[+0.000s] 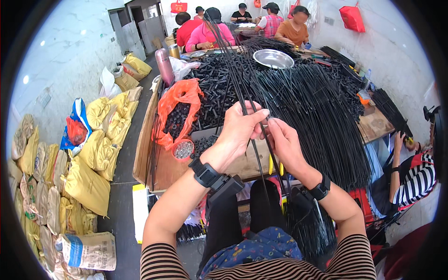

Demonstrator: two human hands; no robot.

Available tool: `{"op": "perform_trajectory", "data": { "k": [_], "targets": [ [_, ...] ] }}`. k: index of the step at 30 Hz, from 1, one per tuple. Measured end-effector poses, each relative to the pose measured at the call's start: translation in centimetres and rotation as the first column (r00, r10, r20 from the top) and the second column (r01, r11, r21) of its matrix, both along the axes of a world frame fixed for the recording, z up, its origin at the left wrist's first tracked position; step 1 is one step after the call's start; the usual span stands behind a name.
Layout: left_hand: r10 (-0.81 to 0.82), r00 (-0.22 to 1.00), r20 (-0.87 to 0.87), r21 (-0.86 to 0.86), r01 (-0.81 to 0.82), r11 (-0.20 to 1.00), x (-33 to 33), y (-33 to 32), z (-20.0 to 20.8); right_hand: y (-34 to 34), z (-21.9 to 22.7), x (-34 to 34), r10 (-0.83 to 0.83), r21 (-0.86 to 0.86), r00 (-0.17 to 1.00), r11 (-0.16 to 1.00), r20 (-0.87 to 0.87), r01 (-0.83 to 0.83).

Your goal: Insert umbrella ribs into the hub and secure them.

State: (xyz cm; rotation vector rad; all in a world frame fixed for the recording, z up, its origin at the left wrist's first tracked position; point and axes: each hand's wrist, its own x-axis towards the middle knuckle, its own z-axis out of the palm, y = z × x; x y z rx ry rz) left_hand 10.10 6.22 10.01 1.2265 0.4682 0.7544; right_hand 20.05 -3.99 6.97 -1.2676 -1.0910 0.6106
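Observation:
Several long thin black rods (237,81) run through my left hand (237,127), which is closed round them above the table's near edge. Their upper ends fan out toward the far side, and the lower ends hang down over my lap. Close beside it, my right hand (285,143) pinches one rod between thumb and fingertips; any small part there is hidden. Below the hands lie the yellow handles (271,164) of a tool. Left of them, a red bowl (174,151) holds small silvery pieces. Next to it are small dark parts (204,143).
Short black tubular parts (217,70) cover the table's middle; a thick spread of black rods (322,126) fills the right. An orange plastic bag (165,109), pink thermos (164,66) and metal dish (273,58) stand around. Yellow sacks (88,182) line the left wall. Other people sit beyond and at right.

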Motion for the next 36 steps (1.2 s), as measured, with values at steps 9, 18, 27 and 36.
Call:
{"op": "perform_trajectory", "data": {
  "k": [9,18,27,36],
  "targets": [
    [0.025,1.000,0.014,-0.066,-0.024,0.998,0.2,0.2,0.3,0.7,1.2,0.4,-0.240,0.085,0.883,0.971,0.403,0.225],
    [-0.004,1.000,-0.012,-0.146,0.002,0.989,-1.3,0.0,0.1,1.2,8.4,4.1,-0.386,0.282,0.898,0.904,0.211,0.322],
    [-0.054,0.998,0.017,-0.203,0.056,0.978,-5.8,2.1,1.1,8.7,12.6,10.2,-0.289,0.102,0.904,0.957,0.314,0.270],
    [-0.130,0.987,0.090,-0.054,0.136,0.989,-6.6,2.4,2.5,14.2,8.9,16.7,-0.364,0.141,0.680,0.922,0.636,0.361]
  ]
}}
